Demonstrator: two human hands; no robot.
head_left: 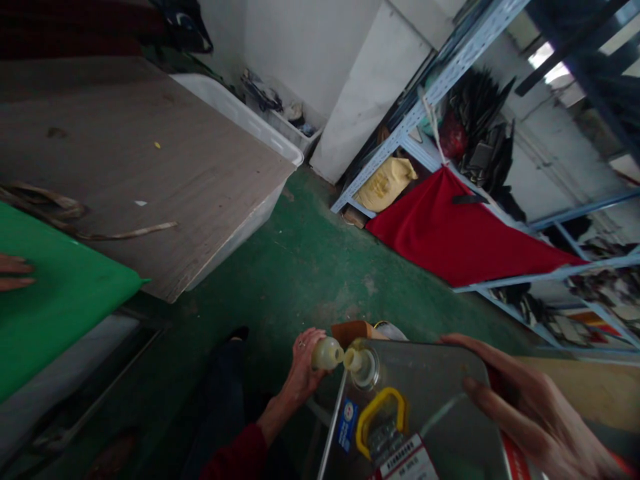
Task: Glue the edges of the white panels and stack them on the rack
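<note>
My left hand (303, 365) is wrapped round a small translucent bottle (324, 353) in the lower middle. The bottle's open neck points at the pale spout (354, 360) of a large grey metal can (440, 380). Spout and bottle mouth are very close; whether they touch is hard to tell. My right hand (530, 400) grips the can's right edge, fingers over its top and side. A yellow handle (383, 420), a blue label and a white-and-red label show on the can's top.
Someone's hand (15, 272) rests on green cloth (60, 287) at the left. Beyond are a brown board (150, 153) and a white bin (240, 113). Blue metal shelving (370, 173) with red cloth (460, 227) stands at the right, above green floor (280, 267).
</note>
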